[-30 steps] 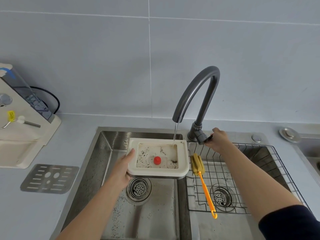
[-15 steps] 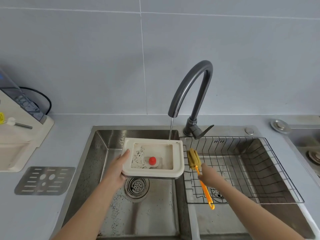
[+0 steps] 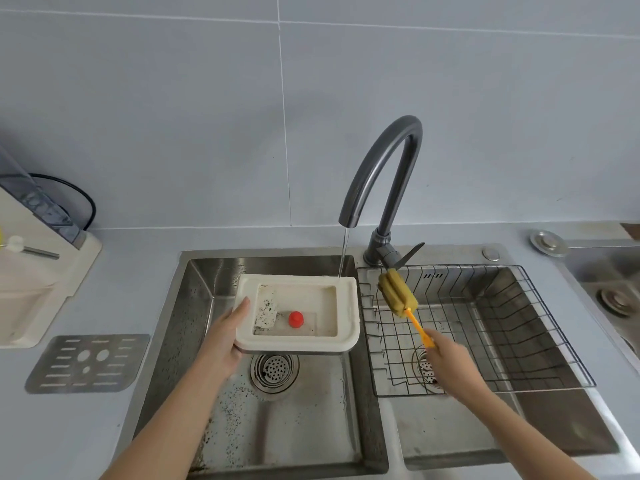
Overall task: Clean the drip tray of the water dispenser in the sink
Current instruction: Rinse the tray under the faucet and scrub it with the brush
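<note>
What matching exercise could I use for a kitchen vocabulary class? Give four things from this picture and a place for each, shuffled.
Things:
1. drip tray
2. sponge brush
3. metal grate
4. wire rack

Places:
A. flat on the counter, left of the sink
B. in the right hand
C. in the left hand, under the running tap
D. sitting in the right basin

Pairs: 1-C, 2-B, 3-A, 4-D

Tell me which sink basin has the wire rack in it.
The right basin: the wire rack sits inside it. The left basin lacks one.
</note>
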### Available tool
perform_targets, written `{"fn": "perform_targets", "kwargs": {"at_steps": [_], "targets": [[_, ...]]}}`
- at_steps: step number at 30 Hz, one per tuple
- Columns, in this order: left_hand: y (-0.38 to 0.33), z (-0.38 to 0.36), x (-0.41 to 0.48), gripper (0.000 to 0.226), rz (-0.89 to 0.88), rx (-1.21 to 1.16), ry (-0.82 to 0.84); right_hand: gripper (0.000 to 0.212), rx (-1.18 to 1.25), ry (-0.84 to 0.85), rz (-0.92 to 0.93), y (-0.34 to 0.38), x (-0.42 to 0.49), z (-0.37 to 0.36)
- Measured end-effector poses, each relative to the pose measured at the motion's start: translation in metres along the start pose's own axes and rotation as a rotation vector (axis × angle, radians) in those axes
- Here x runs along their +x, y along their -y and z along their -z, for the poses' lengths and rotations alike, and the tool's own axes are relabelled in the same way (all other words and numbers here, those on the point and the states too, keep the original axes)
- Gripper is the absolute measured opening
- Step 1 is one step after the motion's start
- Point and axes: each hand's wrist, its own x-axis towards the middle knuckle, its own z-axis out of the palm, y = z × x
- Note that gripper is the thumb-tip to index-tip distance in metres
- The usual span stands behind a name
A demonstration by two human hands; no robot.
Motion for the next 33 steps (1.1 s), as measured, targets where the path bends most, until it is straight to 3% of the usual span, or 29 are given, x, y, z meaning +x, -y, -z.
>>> {"fn": "perform_targets", "kwargs": {"at_steps": [9,15,33], "targets": [[-0.007,0.004,0.005,0.036,-0.017,0.015,0.018,0.041,-0.097,-0.073,0.433,0.035,-0.058,0.033],[-0.007,0.0,0.01,0.027,-0.024,-0.008,0.024,0.048,-0.307,-0.061,0.425,0.045,-0.061,0.023],[0.001,-0.017,0.022,0.018,0.026,-0.034,0.05,0.045,-0.331,0.007,0.409,0.042,-0.076,0.046]]}}
